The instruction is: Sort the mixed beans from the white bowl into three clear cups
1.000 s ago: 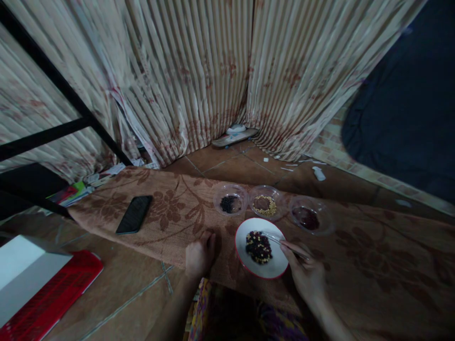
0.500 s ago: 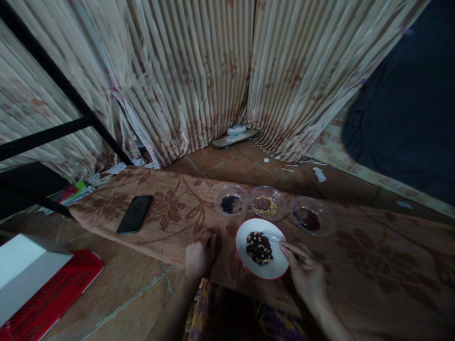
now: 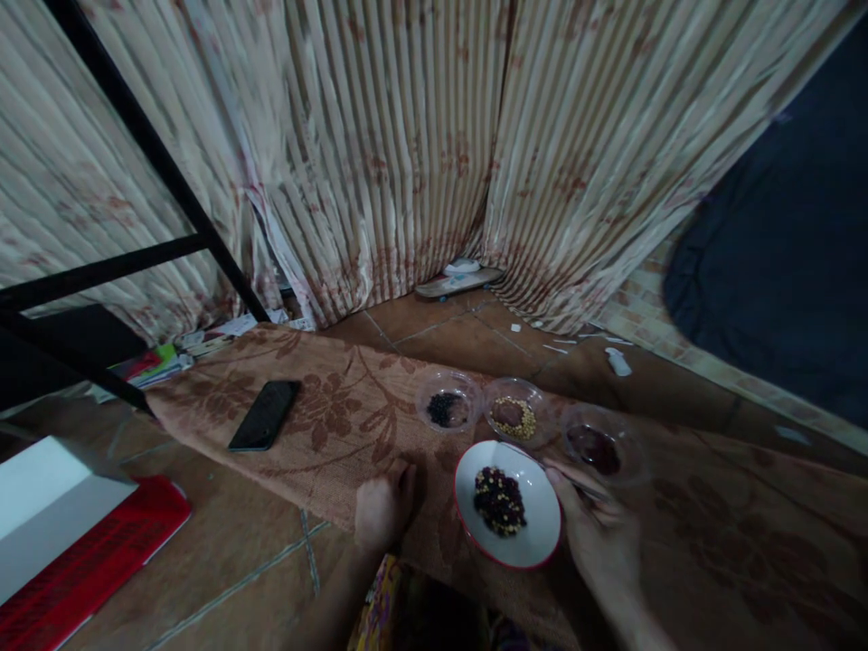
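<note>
My right hand [image 3: 600, 533] pinches thin metal tweezers [image 3: 525, 454], whose tips are over the far side of a white bowl [image 3: 542, 529] with a red rim. A mix of dark and yellow beans [image 3: 498, 502] lies in the bowl. Closed in a loose fist, my left hand [image 3: 383, 506] rests on the tablecloth left of the bowl; its palm is hidden. Behind the bowl stand three clear plastic cups: one has black beans [image 3: 442, 409], the middle one yellow beans [image 3: 521, 420], and the right one dark red beans [image 3: 597, 449].
A black phone [image 3: 266, 416] lies on the patterned brown tablecloth [image 3: 366, 407]. To the left are a black metal frame [image 3: 210, 235] and a red and white box [image 3: 95, 561] on the floor. Striped curtains [image 3: 407, 163] hang behind; a skateboard [image 3: 457, 283] lies beneath them.
My right hand has pulled the tweezers back from the bean mix toward the bowl's far rim. The whole view has shifted slightly; my left hand stays in place on the cloth.
</note>
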`<state>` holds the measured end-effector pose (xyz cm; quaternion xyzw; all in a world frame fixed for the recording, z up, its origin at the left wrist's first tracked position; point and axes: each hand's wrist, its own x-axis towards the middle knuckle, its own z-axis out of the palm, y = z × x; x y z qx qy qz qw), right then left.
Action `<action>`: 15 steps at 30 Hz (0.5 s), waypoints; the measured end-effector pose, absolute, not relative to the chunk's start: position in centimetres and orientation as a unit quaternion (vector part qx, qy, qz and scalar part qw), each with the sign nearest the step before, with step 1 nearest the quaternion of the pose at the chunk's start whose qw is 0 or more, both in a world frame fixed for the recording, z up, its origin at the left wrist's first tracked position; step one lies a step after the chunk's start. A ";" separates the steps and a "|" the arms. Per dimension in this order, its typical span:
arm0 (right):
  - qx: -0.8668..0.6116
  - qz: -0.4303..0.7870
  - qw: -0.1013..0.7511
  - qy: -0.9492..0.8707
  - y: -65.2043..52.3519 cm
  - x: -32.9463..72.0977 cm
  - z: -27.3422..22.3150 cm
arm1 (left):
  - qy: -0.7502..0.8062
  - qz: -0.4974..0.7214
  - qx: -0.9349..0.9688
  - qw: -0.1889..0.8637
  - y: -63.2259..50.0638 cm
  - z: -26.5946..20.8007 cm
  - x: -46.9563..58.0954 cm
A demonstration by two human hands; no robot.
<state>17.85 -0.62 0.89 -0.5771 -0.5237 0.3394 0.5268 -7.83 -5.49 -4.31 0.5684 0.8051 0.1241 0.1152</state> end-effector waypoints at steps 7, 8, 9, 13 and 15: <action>-0.491 0.361 0.513 -0.604 4.7 12.4 2.2 | 0.794 0.155 0.578 0.109 -5.6 -4.4 -7.9; -0.493 0.361 0.506 -0.609 5.0 12.2 2.1 | 0.792 0.156 0.579 0.111 -5.6 -4.5 -7.9; -0.496 0.359 0.501 -0.611 5.1 12.2 2.1 | 0.791 0.158 0.581 0.112 -5.7 -4.5 -7.9; -0.527 0.339 0.493 -0.603 3.8 14.1 2.2 | 0.788 0.163 0.583 0.111 -5.8 -4.6 -7.9; -0.550 0.334 0.490 -0.589 2.5 15.7 2.3 | 0.788 0.166 0.583 0.109 -5.9 -4.6 -7.9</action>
